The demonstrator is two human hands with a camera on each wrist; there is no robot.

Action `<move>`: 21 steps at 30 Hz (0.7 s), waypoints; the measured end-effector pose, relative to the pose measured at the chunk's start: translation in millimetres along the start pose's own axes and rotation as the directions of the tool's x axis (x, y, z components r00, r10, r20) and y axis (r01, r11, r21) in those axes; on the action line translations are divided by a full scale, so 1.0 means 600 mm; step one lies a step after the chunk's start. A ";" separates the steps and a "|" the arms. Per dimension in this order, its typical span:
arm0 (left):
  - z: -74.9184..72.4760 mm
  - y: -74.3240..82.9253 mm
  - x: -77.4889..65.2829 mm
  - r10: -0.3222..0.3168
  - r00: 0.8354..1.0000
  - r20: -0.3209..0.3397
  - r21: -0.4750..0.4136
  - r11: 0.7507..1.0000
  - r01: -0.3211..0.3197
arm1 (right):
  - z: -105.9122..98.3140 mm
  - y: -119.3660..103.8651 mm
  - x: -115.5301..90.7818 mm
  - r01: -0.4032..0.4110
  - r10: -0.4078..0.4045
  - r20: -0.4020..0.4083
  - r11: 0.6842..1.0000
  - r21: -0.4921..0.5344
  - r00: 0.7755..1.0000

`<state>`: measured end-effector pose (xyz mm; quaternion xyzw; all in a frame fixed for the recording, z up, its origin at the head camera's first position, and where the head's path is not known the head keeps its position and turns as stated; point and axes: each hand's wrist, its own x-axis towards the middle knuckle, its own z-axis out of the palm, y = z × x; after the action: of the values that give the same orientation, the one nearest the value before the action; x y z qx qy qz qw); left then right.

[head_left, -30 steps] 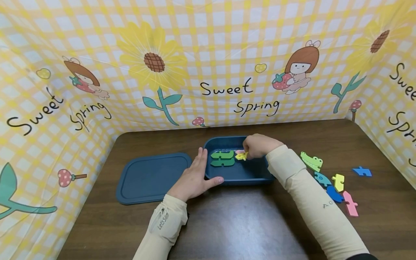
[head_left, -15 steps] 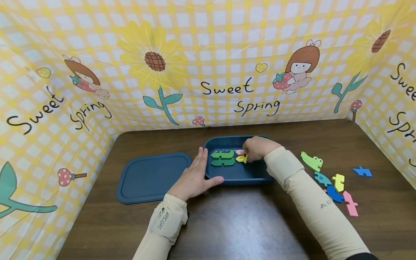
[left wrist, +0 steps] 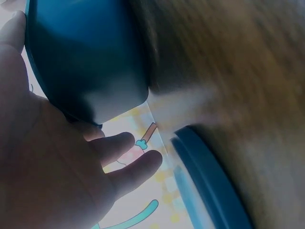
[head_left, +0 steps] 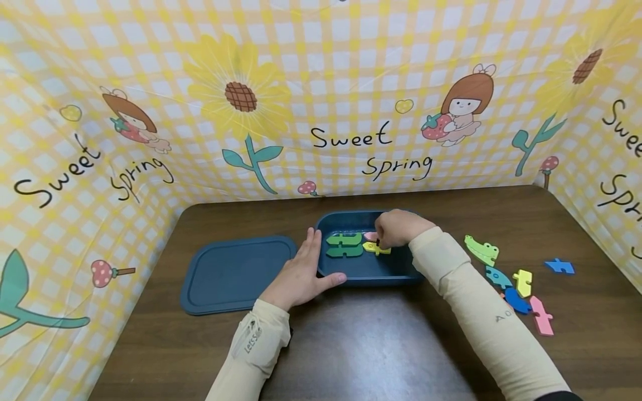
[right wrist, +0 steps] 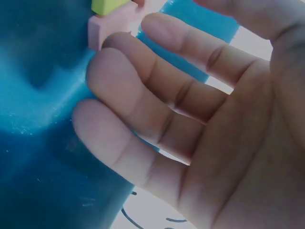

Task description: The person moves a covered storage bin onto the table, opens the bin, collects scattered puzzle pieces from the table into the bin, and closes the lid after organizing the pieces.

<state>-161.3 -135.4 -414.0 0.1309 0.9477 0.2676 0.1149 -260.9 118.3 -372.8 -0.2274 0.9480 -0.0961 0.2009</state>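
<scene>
A dark blue box (head_left: pixel 368 271) stands at the table's middle. My left hand (head_left: pixel 296 277) lies along its left end, fingers straight and thumb stretched past the front corner. Inside are two green puzzle pieces (head_left: pixel 344 252), a pink puzzle piece (head_left: pixel 370 236) and a yellow puzzle piece (head_left: pixel 375 249). My right hand (head_left: pixel 399 228) reaches in over the right part, its fingertips at the yellow piece's upper edge. In the right wrist view its fingers (right wrist: pixel 114 76) are loosely bent beside the pink piece (right wrist: pixel 112 24), the yellow one above.
A blue lid (head_left: pixel 236 275) lies flat left of the box. Right of the right forearm are loose puzzle pieces: a green crocodile head (head_left: pixel 481 250), a teal one (head_left: pixel 498 277), a yellow one (head_left: pixel 523 283), a pink one (head_left: pixel 541 316) and blue ones (head_left: pixel 559 266). Patterned cloth (head_left: pixel 281 139) stands behind.
The yellow piece has shifted slightly down and now shows at more of its length below the right fingertips, lying alongside the pink piece. The left hand stays where it was.
</scene>
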 end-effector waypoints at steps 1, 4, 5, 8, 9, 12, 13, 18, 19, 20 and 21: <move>0.000 0.000 0.000 0.000 1.000 -0.001 0.002 1.000 0.000 | -0.003 0.000 -0.001 0.001 0.000 -0.017 1.000 0.008 1.000; 0.001 0.000 0.000 0.001 1.000 -0.003 0.004 1.000 -0.001 | -0.016 0.001 -0.009 0.018 -0.015 -0.083 0.999 0.033 0.996; 0.001 -0.001 0.000 0.002 1.000 -0.004 0.005 1.000 -0.002 | -0.021 0.002 -0.012 0.029 -0.024 -0.108 0.999 0.041 0.994; 0.002 -0.002 0.002 0.002 1.000 -0.006 0.001 1.000 -0.002 | -0.039 0.005 -0.025 0.071 -0.057 -0.202 0.996 0.059 0.978; 0.003 -0.003 0.002 0.002 1.000 -0.007 -0.001 1.000 -0.002 | -0.046 0.006 -0.030 0.081 -0.064 -0.228 0.994 0.067 0.972; 0.003 -0.004 0.002 0.000 1.000 -0.007 -0.004 1.000 0.000 | -0.062 0.013 -0.044 0.116 -0.087 -0.297 0.990 0.082 0.951; 0.003 -0.004 0.002 0.002 1.000 -0.006 -0.005 1.000 -0.002 | -0.067 0.016 -0.050 0.121 -0.087 -0.312 0.988 0.092 0.946; 0.004 -0.004 0.003 0.009 1.000 -0.004 -0.003 1.000 -0.009 | -0.081 0.039 -0.078 0.142 -0.085 -0.365 0.981 0.133 0.927; 0.004 -0.005 0.003 0.010 1.000 -0.004 -0.003 1.000 -0.010 | -0.082 0.046 -0.084 0.141 -0.081 -0.372 0.980 0.138 0.925; 0.005 -0.005 0.003 0.011 1.000 -0.005 -0.001 1.000 -0.011 | -0.083 0.053 -0.090 0.141 -0.078 -0.379 0.980 0.141 0.922; 0.005 -0.005 0.003 0.012 1.000 -0.006 0.000 1.000 -0.012 | -0.084 0.060 -0.096 0.142 -0.077 -0.387 0.980 0.142 0.919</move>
<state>-162.7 -135.8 -418.7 0.1359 0.9473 0.2685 0.1102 -249.6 181.6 -318.1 -0.2396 0.9432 -0.2286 0.0264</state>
